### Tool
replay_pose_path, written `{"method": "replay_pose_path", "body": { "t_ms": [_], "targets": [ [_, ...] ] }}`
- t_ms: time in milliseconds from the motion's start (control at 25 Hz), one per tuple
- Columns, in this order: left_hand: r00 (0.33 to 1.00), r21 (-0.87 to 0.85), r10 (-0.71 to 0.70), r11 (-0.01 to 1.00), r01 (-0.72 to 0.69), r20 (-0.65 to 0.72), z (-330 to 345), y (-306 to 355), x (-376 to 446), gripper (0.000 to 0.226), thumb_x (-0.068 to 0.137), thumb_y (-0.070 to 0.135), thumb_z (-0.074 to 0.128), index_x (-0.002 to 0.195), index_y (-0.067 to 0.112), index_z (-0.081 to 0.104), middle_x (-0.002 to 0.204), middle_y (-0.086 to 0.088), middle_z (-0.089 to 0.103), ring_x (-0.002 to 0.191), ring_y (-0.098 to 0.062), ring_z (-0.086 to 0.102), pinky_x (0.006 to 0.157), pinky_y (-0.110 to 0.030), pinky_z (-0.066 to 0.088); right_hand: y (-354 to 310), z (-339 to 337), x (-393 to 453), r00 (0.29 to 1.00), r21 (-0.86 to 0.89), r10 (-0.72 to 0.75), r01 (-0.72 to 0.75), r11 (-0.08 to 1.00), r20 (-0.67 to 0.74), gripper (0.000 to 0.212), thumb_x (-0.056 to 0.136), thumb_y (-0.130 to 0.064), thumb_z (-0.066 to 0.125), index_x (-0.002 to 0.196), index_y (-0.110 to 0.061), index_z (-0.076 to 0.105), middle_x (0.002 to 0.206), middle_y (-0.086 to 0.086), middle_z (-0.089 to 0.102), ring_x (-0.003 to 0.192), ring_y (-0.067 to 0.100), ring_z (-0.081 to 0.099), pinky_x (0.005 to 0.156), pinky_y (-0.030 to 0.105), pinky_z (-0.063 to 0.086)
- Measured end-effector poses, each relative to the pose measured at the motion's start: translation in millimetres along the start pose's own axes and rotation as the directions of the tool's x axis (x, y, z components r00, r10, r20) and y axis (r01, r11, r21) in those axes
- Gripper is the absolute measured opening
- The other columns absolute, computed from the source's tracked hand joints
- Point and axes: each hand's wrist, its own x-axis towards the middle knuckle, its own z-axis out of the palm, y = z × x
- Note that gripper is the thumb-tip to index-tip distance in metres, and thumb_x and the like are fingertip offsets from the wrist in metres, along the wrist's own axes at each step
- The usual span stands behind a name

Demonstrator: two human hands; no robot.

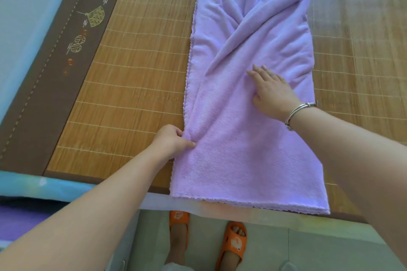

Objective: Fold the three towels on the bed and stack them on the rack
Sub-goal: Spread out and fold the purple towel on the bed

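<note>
While the lilac towel (246, 99) lies lengthwise mid-frame on the bamboo mat (136, 68) of the bed, near edge at the mat's bottom border, the left hand (174, 141) pinches its left edge. Right hand (271, 92): grip wide, fingers flat on the wrinkled middle; silver bangle (297, 112) on the wrist.

From my feed I see both forearms bare, no sleeves in view. A thin silver bangle (297, 112) circles the right wrist. Below the bed edge, the feet wear orange slide sandals (234, 240) with open toes and a pale printed mark on each strap.
</note>
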Motion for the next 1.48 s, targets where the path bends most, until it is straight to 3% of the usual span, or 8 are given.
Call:
{"method": "replay_pose_path", "body": {
  "t_ms": [400, 560, 720, 920, 1120, 1240, 1320, 1480],
  "targets": [
    [0.986, 0.385, 0.12, 0.92, -0.069, -0.111, -138, 49, 73, 0.008, 0.08, 0.013, 0.065, 0.074, 0.008, 0.066, 0.058, -0.006, 0.062, 0.054, -0.02, 0.058, 0.051, -0.024, 0.042, 33, -22, -1, 0.984, -0.099, -0.016, 0.034, 0.994, 0.175, 0.054, 0.086, -0.02, 0.05, 0.139, -0.024, 0.04, 0.124, 0.003, 0.049, 0.096, 0.035, 0.059, 0.066, 0.038, 0.046],
    [0.874, 0.597, 0.323, 0.801, -0.048, -0.362, -175, 77, 104, 0.014, 0.078, -0.004, 0.056, 0.088, 0.0, 0.065, 0.096, -0.022, 0.066, 0.087, -0.039, 0.062, 0.068, -0.036, 0.044, -37, -23, -28, 0.955, 0.104, -0.134, 0.109, 0.989, 0.266, 0.035, 0.08, -0.027, 0.044, 0.114, -0.025, 0.053, 0.103, -0.008, 0.063, 0.09, 0.023, 0.063, 0.068, 0.038, 0.05],
    [0.731, 0.57, 0.409, 0.821, -0.034, -0.546, -201, 67, 116, 0.029, 0.088, -0.003, 0.045, 0.115, -0.001, 0.056, 0.124, -0.022, 0.042, 0.109, -0.047, 0.05, 0.08, -0.05, 0.042, -106, -20, -10, 0.916, 0.397, -0.271, 0.141, 0.907, 0.295, 0.056, 0.073, -0.039, 0.027, 0.12, -0.027, 0.055, 0.104, -0.01, 0.064, 0.091, 0.013, 0.061, 0.076, 0.035, 0.05],
    [0.866, 0.588, 0.433, 0.779, -0.218, -0.252, -173, 50, 123, 0.068, 0.086, 0.001, 0.048, 0.148, 0.009, 0.021, 0.157, -0.012, 0.01, 0.128, -0.039, 0.039, 0.099, -0.047, 0.039, -95, -4, -3, 0.984, 0.494, -0.16, 0.098, 0.864, 0.085, 0.036, 0.08, -0.022, 0.04, 0.112, -0.025, 0.057, 0.098, -0.009, 0.062, 0.081, 0.012, 0.057, 0.075, 0.039, 0.05],
    [0.792, 0.547, 0.599, 0.705, -0.451, -0.12, -85, 93, 105, 0.062, 0.083, 0.004, 0.05, 0.143, 0.016, 0.038, 0.156, -0.01, 0.022, 0.141, -0.032, 0.025, 0.114, -0.043, 0.024, -27, -4, -37, 0.969, 0.06, -0.116, 0.132, 0.989, -0.217, 0.048, 0.069, -0.013, 0.055, 0.117, -0.017, 0.05, 0.116, 0.003, 0.055, 0.101, 0.031, 0.054, 0.08, 0.044, 0.049],
    [0.652, 0.433, 0.756, 0.567, -0.701, 0.066, -31, 130, 79, 0.054, 0.072, 0.019, 0.052, 0.125, 0.02, 0.057, 0.145, -0.005, 0.042, 0.137, -0.027, 0.033, 0.112, -0.043, 0.025, 26, -8, -69, 0.983, 0.017, 0.101, -0.099, 0.995, -0.156, 0.068, 0.057, -0.026, 0.065, 0.122, -0.019, 0.047, 0.127, 0.004, 0.048, 0.111, 0.029, 0.045, 0.087, 0.042, 0.04],
    [0.59, 0.403, 0.78, 0.48, -0.779, 0.211, 4, 149, 62, 0.055, 0.068, 0.029, 0.051, 0.123, 0.026, 0.058, 0.139, 0.006, 0.047, 0.139, -0.022, 0.028, 0.114, -0.044, 0.02, 56, -10, -86, 0.982, 0.025, 0.189, -0.188, 0.982, -0.03, 0.054, 0.054, -0.033, 0.06, 0.107, -0.023, 0.052, 0.106, -0.002, 0.052, 0.099, 0.027, 0.048, 0.078, 0.036, 0.037],
    [0.642, 0.469, 0.68, 0.464, -0.751, 0.355, 57, 186, 45, 0.053, 0.077, 0.048, 0.067, 0.126, 0.034, 0.052, 0.118, 0.012, 0.056, 0.121, -0.013, 0.04, 0.112, -0.04, 0.022, 97, -32, -97, 0.95, 0.317, 0.256, -0.302, 0.899, 0.178, 0.02, 0.071, -0.035, 0.059, 0.077, -0.025, 0.043, 0.077, -0.007, 0.049, 0.075, 0.02, 0.051, 0.06, 0.034, 0.036]
  ]
}}
